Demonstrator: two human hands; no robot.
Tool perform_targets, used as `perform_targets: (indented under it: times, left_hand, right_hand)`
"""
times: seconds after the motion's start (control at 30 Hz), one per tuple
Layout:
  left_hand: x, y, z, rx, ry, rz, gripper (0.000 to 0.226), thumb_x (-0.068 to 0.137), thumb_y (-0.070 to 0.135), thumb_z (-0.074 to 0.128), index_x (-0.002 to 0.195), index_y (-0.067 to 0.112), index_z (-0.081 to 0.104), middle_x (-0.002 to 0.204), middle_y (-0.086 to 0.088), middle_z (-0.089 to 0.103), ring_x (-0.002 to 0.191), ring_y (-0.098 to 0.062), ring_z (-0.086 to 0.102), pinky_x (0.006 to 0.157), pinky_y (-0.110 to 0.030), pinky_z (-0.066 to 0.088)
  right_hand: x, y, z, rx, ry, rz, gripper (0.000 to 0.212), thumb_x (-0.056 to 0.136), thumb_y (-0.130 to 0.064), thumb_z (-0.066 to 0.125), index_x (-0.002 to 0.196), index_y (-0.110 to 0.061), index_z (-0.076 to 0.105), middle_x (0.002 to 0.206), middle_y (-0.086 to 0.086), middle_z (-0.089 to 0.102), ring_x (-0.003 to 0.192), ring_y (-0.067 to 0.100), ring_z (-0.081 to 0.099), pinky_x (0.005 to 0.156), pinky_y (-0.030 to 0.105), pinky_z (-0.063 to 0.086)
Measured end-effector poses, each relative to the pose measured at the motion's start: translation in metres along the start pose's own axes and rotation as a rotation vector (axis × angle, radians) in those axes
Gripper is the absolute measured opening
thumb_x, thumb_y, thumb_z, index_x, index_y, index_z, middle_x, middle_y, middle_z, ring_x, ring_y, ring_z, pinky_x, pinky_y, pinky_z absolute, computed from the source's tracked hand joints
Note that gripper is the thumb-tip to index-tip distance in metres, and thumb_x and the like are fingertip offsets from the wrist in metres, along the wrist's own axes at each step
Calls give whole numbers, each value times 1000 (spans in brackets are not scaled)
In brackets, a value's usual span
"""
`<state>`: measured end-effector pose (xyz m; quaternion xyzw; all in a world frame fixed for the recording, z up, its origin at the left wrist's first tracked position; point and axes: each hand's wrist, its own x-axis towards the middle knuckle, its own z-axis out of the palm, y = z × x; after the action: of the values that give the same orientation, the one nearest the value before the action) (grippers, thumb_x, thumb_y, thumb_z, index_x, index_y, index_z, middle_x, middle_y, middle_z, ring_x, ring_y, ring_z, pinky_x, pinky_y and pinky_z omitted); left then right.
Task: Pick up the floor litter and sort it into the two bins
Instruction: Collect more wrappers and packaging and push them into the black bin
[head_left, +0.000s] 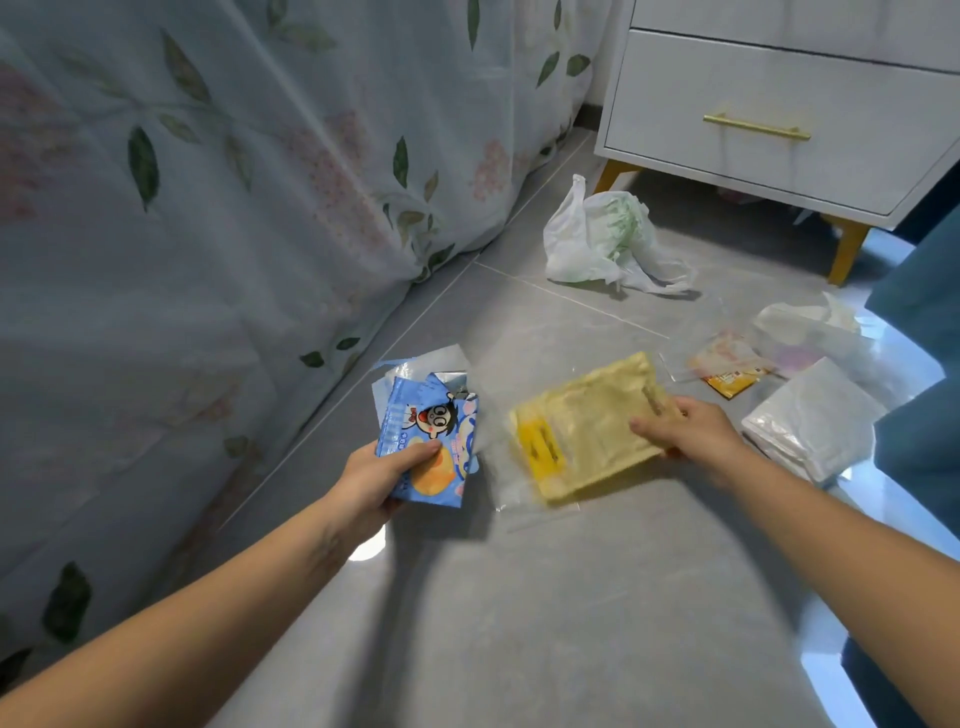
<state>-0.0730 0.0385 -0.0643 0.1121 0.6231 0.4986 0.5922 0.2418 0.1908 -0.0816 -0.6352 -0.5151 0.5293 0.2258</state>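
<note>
Two items in hand, the rest on the grey tiled floor (519, 597); neither bin in view.
Blue snack wrapper (428, 441), cartoon print: pinched by left hand (374, 483), thumb across its face, fingers behind; a crumpled foil scrap sits behind it.
Yellow pouch (587, 431) in clear film: right hand (691, 428) curled over its right edge, thumb on top; whether it is off the floor cannot be told.
White plastic bag (597, 241), green print: crumpled near the nightstand (769, 104) leg.
Small orange sachet (730, 384), white tissue pack (810, 421), loose tissue (805, 322): clustered just right of the pouch.
Floral bed cover (208, 208): hangs to the floor, left.
Risk: slick film may slide from an edge-only grip; the foil scrap could drop loose; with both hands full, remaining litter needs another trip
</note>
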Motion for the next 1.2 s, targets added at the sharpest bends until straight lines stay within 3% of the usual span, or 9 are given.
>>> perform_targets:
  times: [0.17,0.37,0.6,0.67,0.73,0.87,0.93,1.03,1.2]
  left_hand:
    - [-6,6,10,-34,76,35,16,80,5,73,95,9,66,74,-5,76,59,-18,73,52,-27,60]
    - [-21,12,37,-49,-1,73,17,81,9,73,96,13,68,91,-8,75,75,-21,71,67,-31,61]
    - [-42,15,59,-80,-135,137,24,83,13,71,106,10,68,103,-11,74,90,-25,70,89,-36,56]
    - [-42,15,55,-79,-98,144,24,83,13,72,107,11,67,102,-10,74,90,-25,71,86,-36,57]
    - [-39,16,47,-73,-46,148,20,83,12,72,103,14,67,98,-7,75,84,-22,71,81,-34,58]
    - [-33,18,23,-71,43,138,20,82,12,74,100,15,66,93,-5,74,81,-22,71,79,-34,58]
    - [-32,17,8,-57,55,131,21,81,12,74,100,14,67,92,-6,76,78,-22,72,72,-32,60]
    - [-30,12,-14,-20,55,116,26,79,13,76,104,11,67,95,-9,76,78,-24,74,69,-32,61]
    - [-25,0,-33,-23,108,71,19,80,10,74,98,12,68,80,-3,78,67,-16,74,62,-27,60]
  right_hand:
    - [-21,-34,27,722,-76,90,10,87,-14,65,96,-17,61,89,1,67,80,15,62,56,24,50]
    - [-69,-79,94,839,-14,141,15,80,-8,72,82,-17,60,70,2,69,64,16,62,55,26,53]
    - [-103,-75,140,580,34,65,18,71,-22,82,81,-17,68,91,7,75,80,23,71,75,34,59]
    - [-105,-76,138,563,-5,20,16,73,-26,80,78,-18,67,85,2,74,72,15,70,65,25,57]
    - [-102,-77,132,510,-9,-17,21,81,-39,71,75,-19,65,76,-4,69,63,9,62,57,19,49]
    - [-62,-60,108,254,138,-3,40,88,-55,51,69,-20,58,72,-4,56,74,22,53,72,34,43]
    - [-40,-42,97,-48,149,12,38,81,-54,62,87,-16,64,89,4,61,95,25,58,84,31,44]
    - [-25,-24,97,-390,81,117,81,70,-58,71,130,-7,52,134,13,53,125,33,49,104,39,41]
    - [-25,-25,125,-720,101,80,86,60,-69,71,123,-14,53,133,12,45,126,33,40,102,42,38]
